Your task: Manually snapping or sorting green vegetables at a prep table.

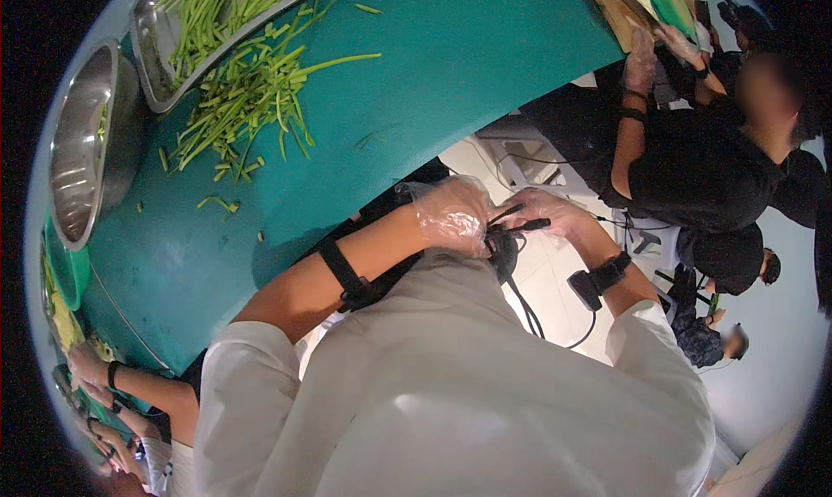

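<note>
Both my hands are in clear plastic gloves, close together in front of my waist beside the table's edge. A bunch of black cables (525,226) with plug-like ends lies between them. My left hand (457,216) is closed at the cables, its fingertips partly hidden by the glove and the hand itself. From the other side my right hand (553,212) pinches the same cables. A black strap (341,267) circles my left forearm. On my right wrist sits a strapped black device (598,278), with a cord hanging down from it.
Cut green stalks (247,103) lie loose on the green table (416,81). Beyond are a metal tray (158,85) of stalks and a steel bowl (76,150). A person (711,176) at right works at a cutting board (614,16) with a knife. Other people's hands (87,367) are at lower left.
</note>
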`<state>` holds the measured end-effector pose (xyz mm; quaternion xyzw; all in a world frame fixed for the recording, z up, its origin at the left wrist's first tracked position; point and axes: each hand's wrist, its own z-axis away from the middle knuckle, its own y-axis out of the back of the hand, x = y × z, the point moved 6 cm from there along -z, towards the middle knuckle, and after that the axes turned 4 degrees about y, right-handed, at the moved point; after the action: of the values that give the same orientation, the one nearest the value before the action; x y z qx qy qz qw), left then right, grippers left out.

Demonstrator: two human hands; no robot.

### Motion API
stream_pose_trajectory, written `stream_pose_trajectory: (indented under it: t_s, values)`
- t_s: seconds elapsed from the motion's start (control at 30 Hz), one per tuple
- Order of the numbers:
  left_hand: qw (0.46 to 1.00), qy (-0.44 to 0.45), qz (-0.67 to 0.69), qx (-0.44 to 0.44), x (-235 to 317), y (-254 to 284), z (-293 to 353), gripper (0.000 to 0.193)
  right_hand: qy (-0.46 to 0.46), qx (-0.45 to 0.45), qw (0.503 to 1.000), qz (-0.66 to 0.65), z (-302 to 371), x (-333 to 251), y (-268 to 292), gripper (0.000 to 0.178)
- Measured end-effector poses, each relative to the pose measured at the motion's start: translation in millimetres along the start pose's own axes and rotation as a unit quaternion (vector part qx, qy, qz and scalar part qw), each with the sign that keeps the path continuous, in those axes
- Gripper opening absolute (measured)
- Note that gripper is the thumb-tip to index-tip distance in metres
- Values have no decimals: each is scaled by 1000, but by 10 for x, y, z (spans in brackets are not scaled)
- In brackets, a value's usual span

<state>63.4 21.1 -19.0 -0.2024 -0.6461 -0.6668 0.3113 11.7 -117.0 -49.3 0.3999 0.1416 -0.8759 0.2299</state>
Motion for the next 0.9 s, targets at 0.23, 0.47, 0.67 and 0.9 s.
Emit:
stream_pose_trajectory:
  t_s: [0.23,0.47,0.67,0.9]
  values:
    - [997,48,-51,-21,-25,132,98,82,-83,24,994,-65,85,247,48,43]
    - [985,77,-23,150,-66,239,461,99,-99,125,979,-131,365,101,-44,27]
    - [948,276,113,110,-204,137,818,90,-35,24,999,31,308,150,-27,21]
    - [894,175,408,66,-772,-481,601,48,-89,37,993,67,274,214,-38,42]
